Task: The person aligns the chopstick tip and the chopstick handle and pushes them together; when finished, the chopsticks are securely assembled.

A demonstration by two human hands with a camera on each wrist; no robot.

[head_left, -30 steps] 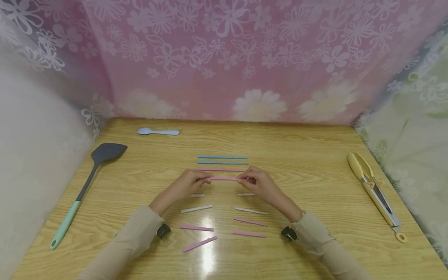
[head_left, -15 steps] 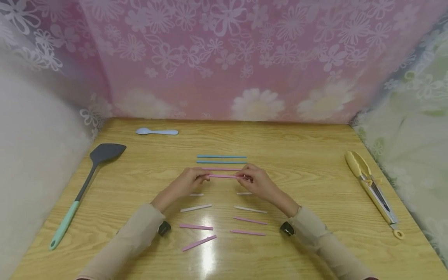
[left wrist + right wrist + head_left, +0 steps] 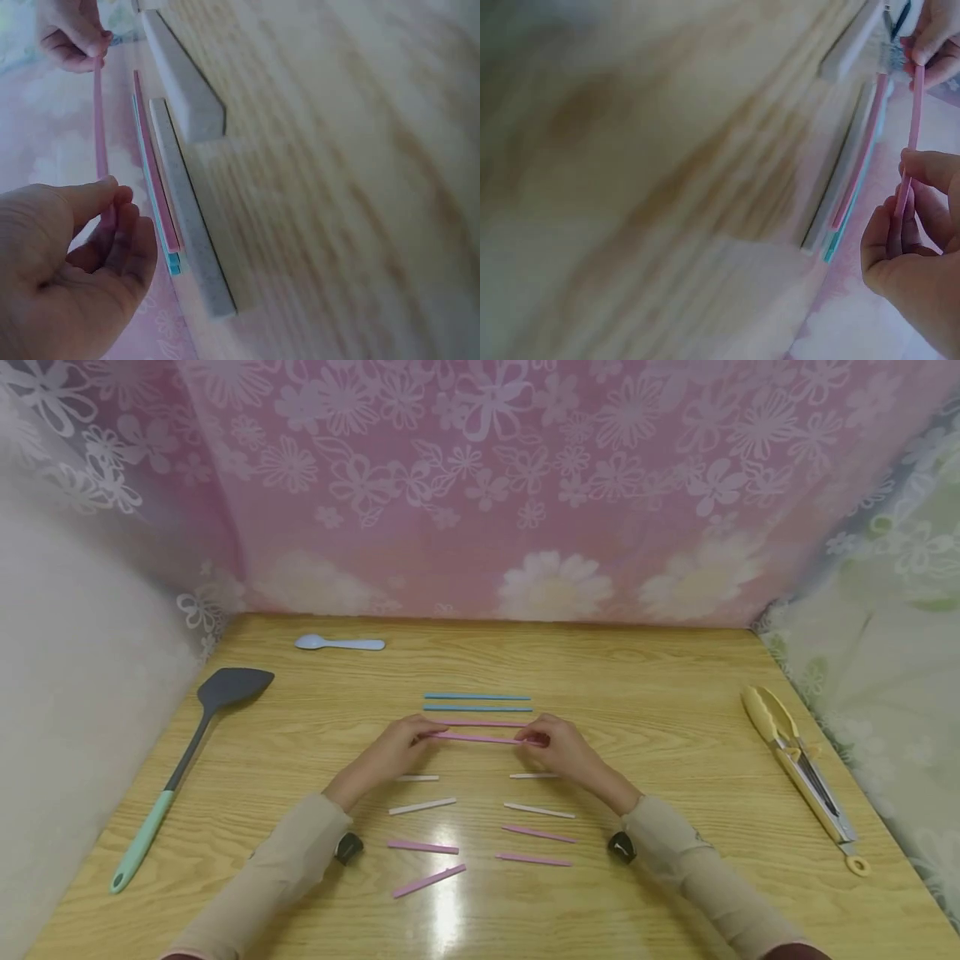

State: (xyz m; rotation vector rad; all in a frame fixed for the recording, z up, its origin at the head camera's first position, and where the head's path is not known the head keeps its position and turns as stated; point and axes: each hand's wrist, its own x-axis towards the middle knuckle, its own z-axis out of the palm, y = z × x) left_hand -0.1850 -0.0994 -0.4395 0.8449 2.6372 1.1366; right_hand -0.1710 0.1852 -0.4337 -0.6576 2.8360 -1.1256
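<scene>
Both hands pinch one long pink chopstick [image 3: 480, 738], held level across the middle of the table. My left hand [image 3: 393, 748] has its left end between thumb and fingers; my right hand [image 3: 562, 750] grips the other end. In the left wrist view the pink chopstick [image 3: 100, 124] shows raised off the tabletop. Just beyond lie another pink chopstick [image 3: 480, 723] and two blue chopsticks [image 3: 477, 697], parallel. Nearer me are white chopstick halves [image 3: 422, 807] and pink chopstick halves [image 3: 422, 847] on the left, with matching white halves [image 3: 538, 810] and pink halves [image 3: 532, 860] on the right.
A spatula [image 3: 234, 687] with a mint handle lies at the left of the wooden table [image 3: 637, 685]. A pale blue spoon [image 3: 341, 643] is at the back left. Yellow-tipped tongs [image 3: 806, 772] lie at the right. A pink floral cloth [image 3: 480, 527] hangs behind.
My hands have moved apart toward the chopstick's ends, so more of it shows between them. The held chopstick has shifted slightly away from me, closer to the other pink one.
</scene>
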